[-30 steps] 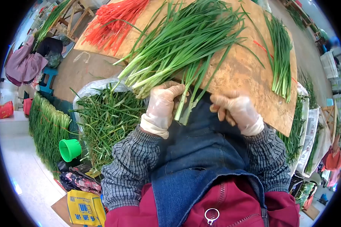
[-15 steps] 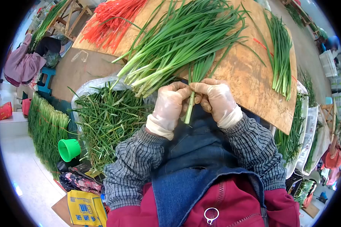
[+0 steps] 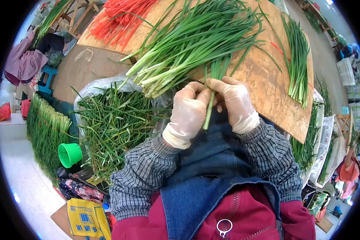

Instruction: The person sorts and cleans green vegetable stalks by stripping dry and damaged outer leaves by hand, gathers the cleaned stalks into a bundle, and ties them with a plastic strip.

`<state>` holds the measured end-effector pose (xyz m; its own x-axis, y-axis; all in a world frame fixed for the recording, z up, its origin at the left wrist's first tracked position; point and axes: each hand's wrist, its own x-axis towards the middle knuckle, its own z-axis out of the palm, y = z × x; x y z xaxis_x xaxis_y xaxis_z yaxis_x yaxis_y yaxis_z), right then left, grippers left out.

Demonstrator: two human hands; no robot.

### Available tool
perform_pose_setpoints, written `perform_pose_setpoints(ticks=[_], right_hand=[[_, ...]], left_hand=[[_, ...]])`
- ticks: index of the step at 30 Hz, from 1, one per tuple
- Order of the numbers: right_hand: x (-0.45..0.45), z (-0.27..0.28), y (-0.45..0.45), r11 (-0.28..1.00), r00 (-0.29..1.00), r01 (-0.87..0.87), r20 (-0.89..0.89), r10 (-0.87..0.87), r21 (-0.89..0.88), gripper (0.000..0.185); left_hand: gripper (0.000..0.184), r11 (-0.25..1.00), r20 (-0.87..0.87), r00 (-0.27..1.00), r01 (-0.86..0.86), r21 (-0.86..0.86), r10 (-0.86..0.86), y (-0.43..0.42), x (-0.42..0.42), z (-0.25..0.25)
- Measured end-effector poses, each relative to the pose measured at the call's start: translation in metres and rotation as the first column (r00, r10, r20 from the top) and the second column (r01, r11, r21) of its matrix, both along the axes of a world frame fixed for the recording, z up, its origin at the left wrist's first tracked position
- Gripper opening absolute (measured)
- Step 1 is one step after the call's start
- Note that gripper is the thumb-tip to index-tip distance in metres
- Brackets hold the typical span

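My left hand (image 3: 189,110), in a thin whitish glove, is closed on a green stalk (image 3: 209,112) whose pale end points down over my apron. Against it, my right hand (image 3: 237,100), gloved too, pinches the same stalk near the table's edge. The leaves of the stalk run up onto the wooden table (image 3: 268,88). Just beyond my hands a large pile of long green stalks (image 3: 188,52) lies with its white ends toward the lower left. A tied green bundle (image 3: 298,64) rests along the table's right side.
Red strips (image 3: 120,24) lie at the table's far left. A plastic-lined container of loose leaves (image 3: 116,124) is beside my left arm, with a green bucket (image 3: 70,155) and standing bundles (image 3: 48,132) farther left. Crates (image 3: 324,148) stand at right. A person (image 3: 24,60) is at upper left.
My right hand has come in from the right to meet my left hand at the stalk. Two stalk ends showed below my left hand earlier; one shows now.
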<state>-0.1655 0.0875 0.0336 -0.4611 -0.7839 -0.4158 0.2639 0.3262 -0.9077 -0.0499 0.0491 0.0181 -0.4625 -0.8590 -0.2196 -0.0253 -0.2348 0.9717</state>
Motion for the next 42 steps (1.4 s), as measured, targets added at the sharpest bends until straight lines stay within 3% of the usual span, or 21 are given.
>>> perform_pose_setpoints(ticks=[3,6,8,10,12,14,15,18,19,21,23,24,27,30,34,37,42], right_hand=[[-0.003,0.003,-0.001,1.0,1.0,-0.018,-0.02,0.018,-0.006,0.014],[-0.007,0.008,0.001,1.0,1.0,0.016,-0.012,-0.016,-0.005,0.013],[-0.016,0.002,0.002,0.995,0.996,0.09,0.012,-0.09,-0.033,0.012],[-0.028,0.002,0.007,0.997,0.989,0.081,0.122,-0.079,-0.012,0.015],[-0.033,0.002,0.012,1.0,0.982,0.027,0.187,-0.025,-0.009,0.016],[-0.038,0.004,0.014,0.999,0.968,0.051,0.244,-0.054,0.016,0.016],[-0.04,0.005,0.016,0.998,0.959,0.062,0.274,-0.068,0.032,0.016],[-0.044,0.001,0.017,0.998,0.927,0.034,0.371,-0.049,0.048,0.02],[-0.044,-0.002,0.016,0.999,0.91,0.015,0.413,-0.026,0.031,0.02],[-0.046,-0.008,0.016,1.0,0.871,-0.016,0.491,0.016,-0.006,0.021],[-0.043,-0.009,0.014,1.0,0.868,0.005,0.497,-0.001,-0.007,0.023],[-0.042,-0.01,0.014,1.0,0.865,0.016,0.501,-0.011,-0.005,0.025],[-0.045,-0.017,0.013,0.989,0.759,-0.026,0.641,0.115,-0.146,0.029],[-0.041,0.001,0.015,0.996,0.829,-0.031,0.555,0.071,-0.081,0.032],[-0.045,0.014,0.021,0.997,0.903,-0.015,0.428,0.046,-0.074,0.034],[-0.04,0.014,0.021,0.997,0.953,-0.072,0.294,0.065,0.014,0.029],[-0.032,0.018,0.018,0.997,0.987,-0.047,0.155,0.036,0.065,0.019]], left_hand=[[0.013,0.998,0.013,1.0,0.028,-0.064,-0.027,-0.001,0.0,0.003],[0.012,0.997,-0.034,0.996,-0.079,0.008,0.079,0.001,0.004,-0.004],[0.012,0.98,-0.063,0.991,-0.103,0.173,0.115,-0.005,0.017,0.0],[0.014,0.981,-0.087,0.988,-0.109,0.163,0.124,-0.009,0.029,0.006],[0.014,0.989,-0.007,0.996,-0.092,0.119,0.094,-0.014,0.042,0.009],[0.011,0.972,0.005,0.976,-0.218,0.087,0.218,-0.021,0.052,0.002],[0.014,0.974,0.087,0.97,-0.224,-0.03,0.226,-0.025,0.058,-0.005],[0.021,0.982,0.26,0.964,-0.01,-0.19,0.06,-0.022,0.051,-0.019],[0.028,0.982,0.354,0.935,0.087,-0.169,-0.022,-0.016,0.042,-0.016],[0.032,0.968,0.219,0.948,0.203,0.15,-0.233,-0.01,0.021,-0.016],[0.032,0.863,-0.174,0.943,0.331,0.381,-0.285,-0.004,0.002,-0.019],[0.03,0.793,-0.43,0.874,0.423,0.439,-0.229,-0.002,-0.006,-0.023],[0.029,0.656,-0.486,0.847,0.494,0.57,-0.216,-0.002,-0.016,-0.023],[0.036,0.779,-0.309,0.93,0.341,0.525,-0.199,-0.008,-0.012,-0.006],[0.041,0.876,-0.196,0.967,0.234,0.421,-0.164,-0.018,-0.007,0.004],[0.038,0.91,-0.191,0.961,0.252,0.33,-0.198,-0.02,-0.01,-0.001],[0.033,0.816,-0.271,0.913,0.397,0.419,-0.305,-0.017,-0.005,0.001]])
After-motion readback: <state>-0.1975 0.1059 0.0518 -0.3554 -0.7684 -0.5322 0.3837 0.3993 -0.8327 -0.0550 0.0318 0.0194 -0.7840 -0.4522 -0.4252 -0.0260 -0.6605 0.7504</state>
